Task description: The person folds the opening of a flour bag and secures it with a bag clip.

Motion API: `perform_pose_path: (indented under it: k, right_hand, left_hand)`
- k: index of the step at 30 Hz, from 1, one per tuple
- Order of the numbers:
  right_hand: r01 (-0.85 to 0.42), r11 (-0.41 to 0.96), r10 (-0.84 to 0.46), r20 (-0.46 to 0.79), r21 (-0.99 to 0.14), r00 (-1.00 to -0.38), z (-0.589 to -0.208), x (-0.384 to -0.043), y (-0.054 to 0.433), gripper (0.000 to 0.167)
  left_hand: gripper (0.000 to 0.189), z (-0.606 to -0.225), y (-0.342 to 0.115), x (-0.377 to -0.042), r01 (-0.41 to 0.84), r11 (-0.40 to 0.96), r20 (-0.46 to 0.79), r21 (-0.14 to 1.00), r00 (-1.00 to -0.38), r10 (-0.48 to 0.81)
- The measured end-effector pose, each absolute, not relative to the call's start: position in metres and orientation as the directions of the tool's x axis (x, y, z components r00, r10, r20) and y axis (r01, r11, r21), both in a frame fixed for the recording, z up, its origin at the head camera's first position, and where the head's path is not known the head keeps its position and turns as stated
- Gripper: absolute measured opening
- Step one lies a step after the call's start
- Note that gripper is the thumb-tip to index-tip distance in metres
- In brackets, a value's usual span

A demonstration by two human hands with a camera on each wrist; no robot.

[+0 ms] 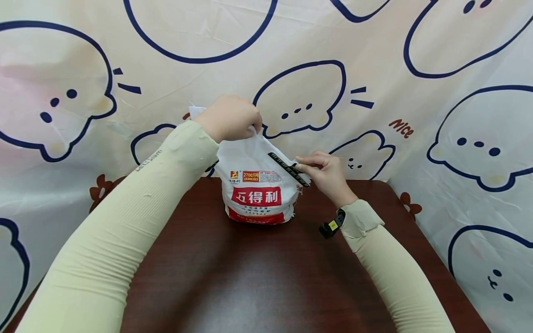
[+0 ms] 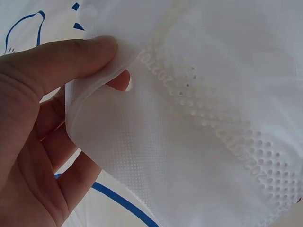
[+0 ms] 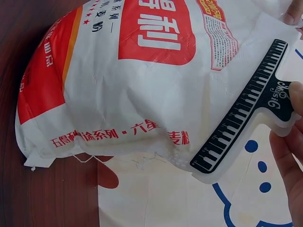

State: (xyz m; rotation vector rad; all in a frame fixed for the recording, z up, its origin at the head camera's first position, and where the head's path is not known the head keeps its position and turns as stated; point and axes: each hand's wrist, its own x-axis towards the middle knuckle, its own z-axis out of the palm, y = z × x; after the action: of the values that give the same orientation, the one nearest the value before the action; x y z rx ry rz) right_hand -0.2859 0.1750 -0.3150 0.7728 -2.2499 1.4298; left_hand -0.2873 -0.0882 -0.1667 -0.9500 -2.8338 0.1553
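Note:
A white flour bag [image 1: 256, 196] with red printed labels stands upright at the back of the table. My left hand [image 1: 233, 118] pinches its gathered top between thumb and fingers. In the left wrist view, the bag's white top [image 2: 156, 127] has a cut-out hole right by the fingers. My right hand [image 1: 326, 175] pinches the handle of a long sealing clip [image 3: 241, 106], black with a piano-key pattern and the word "Music". The clip lies slanted across the bag's right upper edge, below the left hand. The bag's far side is hidden.
A dark brown wooden table [image 1: 262, 273] carries the bag. Behind and on both sides hangs a pale curtain [image 1: 300, 88] with blue cartoon outlines, close to the table's back edge. A black wrist device [image 1: 331, 225] is strapped to the right wrist.

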Motion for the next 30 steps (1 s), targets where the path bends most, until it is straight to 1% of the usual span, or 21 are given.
perform_pose_path:
  k: [30]
  right_hand:
    - [-0.616, 0.301, -0.231, 0.571, -0.728, -0.788, -0.3212, -0.2894, 0.1701, 0.018]
  left_hand:
    - [0.020, -0.1698, -0.0905, -0.2906, 0.587, 0.796, 0.103, -0.144, -0.792, 0.602]
